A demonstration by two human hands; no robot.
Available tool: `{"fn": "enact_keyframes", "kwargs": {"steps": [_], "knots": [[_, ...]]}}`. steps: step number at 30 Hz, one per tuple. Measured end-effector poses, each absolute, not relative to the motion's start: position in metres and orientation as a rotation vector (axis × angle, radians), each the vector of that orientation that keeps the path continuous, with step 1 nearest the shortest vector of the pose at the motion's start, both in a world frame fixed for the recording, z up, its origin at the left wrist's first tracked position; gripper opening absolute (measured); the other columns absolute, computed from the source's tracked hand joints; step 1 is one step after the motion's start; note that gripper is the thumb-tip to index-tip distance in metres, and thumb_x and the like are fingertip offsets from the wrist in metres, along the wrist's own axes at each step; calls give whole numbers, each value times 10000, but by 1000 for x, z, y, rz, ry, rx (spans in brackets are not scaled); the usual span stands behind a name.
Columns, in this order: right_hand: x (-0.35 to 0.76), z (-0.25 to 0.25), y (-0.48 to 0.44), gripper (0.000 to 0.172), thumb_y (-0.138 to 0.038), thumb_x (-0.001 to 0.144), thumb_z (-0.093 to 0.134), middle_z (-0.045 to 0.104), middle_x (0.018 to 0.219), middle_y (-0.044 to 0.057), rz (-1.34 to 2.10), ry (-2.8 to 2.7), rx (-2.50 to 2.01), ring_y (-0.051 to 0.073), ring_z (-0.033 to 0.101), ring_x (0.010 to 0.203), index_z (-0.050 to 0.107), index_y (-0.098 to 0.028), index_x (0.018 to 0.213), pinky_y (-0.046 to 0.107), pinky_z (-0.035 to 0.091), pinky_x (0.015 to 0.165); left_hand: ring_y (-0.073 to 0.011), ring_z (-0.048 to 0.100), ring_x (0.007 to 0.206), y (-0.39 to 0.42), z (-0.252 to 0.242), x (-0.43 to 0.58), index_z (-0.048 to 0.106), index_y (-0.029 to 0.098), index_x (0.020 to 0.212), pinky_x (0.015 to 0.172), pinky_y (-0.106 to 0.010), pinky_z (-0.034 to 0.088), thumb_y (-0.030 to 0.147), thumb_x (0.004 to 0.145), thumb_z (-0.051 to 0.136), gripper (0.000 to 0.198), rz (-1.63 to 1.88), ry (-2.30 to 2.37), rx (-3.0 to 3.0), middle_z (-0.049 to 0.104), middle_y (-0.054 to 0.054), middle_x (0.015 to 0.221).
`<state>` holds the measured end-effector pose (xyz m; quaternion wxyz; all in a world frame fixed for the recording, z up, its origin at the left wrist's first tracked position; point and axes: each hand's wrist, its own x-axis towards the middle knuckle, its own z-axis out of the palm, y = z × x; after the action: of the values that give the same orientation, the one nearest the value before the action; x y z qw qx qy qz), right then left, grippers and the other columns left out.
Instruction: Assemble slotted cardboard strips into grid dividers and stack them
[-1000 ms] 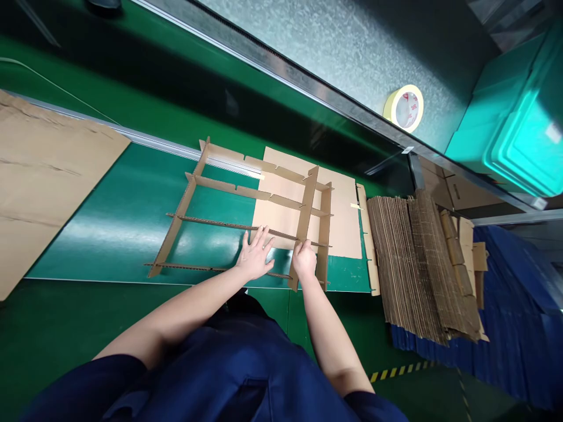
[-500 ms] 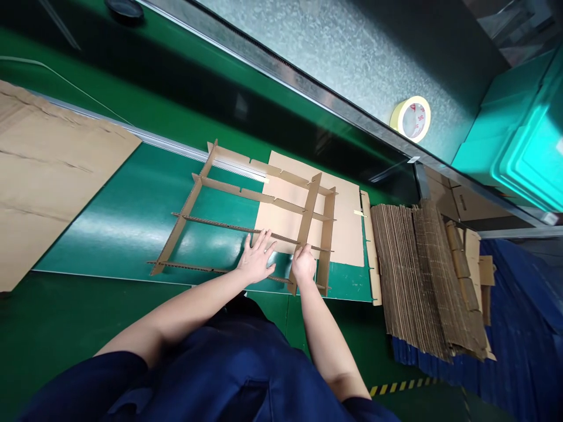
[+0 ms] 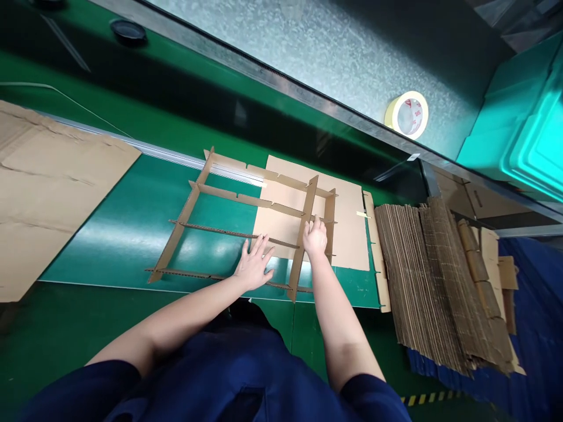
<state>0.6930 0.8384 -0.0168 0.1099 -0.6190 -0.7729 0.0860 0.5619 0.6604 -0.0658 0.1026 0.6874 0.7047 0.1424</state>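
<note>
1. a cardboard grid (image 3: pixel 185 211) takes up the middle of the frame, built of four long strips running left to right, with three crosspieces set across them.
2. it sits on a green tabletop (image 3: pixel 118 234), and its right part overlaps a flat cardboard sheet (image 3: pixel 352 246) right of centre in the frame.
3. the left hand (image 3: pixel 254 266), a little below the frame's centre, has its fingers fanned wide, the tips at the third long strip (image 3: pixel 211 228) counted from the top.
4. the right hand (image 3: pixel 315 237), right of centre, has its fingers curled in narrow beside the middle crosspiece (image 3: pixel 309 205); i cannot tell whether they pinch any cardboard. it covers part of the rightmost crosspiece (image 3: pixel 331 206).
5. a notched cardboard strip (image 3: pixel 377 252) lies along the tabletop's right end; just beyond it, lower right, is a thick cardboard bundle (image 3: pixel 417 287), near dark blue material (image 3: pixel 539 328).
6. a creased cardboard piece (image 3: pixel 44 193) fills the left edge.
7. upper right, a yellow tape roll (image 3: pixel 391 116) rests on a grey metal shelf (image 3: pixel 308 58), near a turquoise bin (image 3: pixel 519 129).
8. a round black object (image 3: pixel 128 30) shows at upper left.
</note>
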Motion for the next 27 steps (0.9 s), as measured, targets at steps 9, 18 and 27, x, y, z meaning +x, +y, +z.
{"fn": "enact_keyframes", "kwargs": {"steps": [9, 18, 27], "knots": [[675, -31, 870, 510, -299, 935, 223, 426, 1400, 139, 510, -2277, -1744, 242, 453, 1238, 329, -132, 1404, 369, 380, 1012, -352, 41, 1420, 661, -64, 563, 416, 227, 1390, 1092, -616, 88, 540, 811, 482, 661, 420, 2107, 2003, 115, -116, 1556], [664, -32, 870, 489, -303, 943, 216, 351, 1429, 136, 400, -2336, -1859, 242, 538, 1129, 326, -185, 1404, 372, 419, 947, -335, 42, 1423, 660, -64, 563, 393, 222, 1404, 1084, -615, 117, 530, 823, 461, 660, 421, 2113, 2001, 91, -125, 1557], [676, -46, 876, 493, -338, 949, 200, 352, 1445, 129, 487, -2302, -1750, 216, 415, 1271, 360, -152, 1376, 333, 364, 1014, -321, 34, 1427, 661, -63, 564, 397, 221, 1400, 1090, -611, 99, 527, 824, 460, 655, 410, 2119, 1999, 87, -127, 1558]]}}
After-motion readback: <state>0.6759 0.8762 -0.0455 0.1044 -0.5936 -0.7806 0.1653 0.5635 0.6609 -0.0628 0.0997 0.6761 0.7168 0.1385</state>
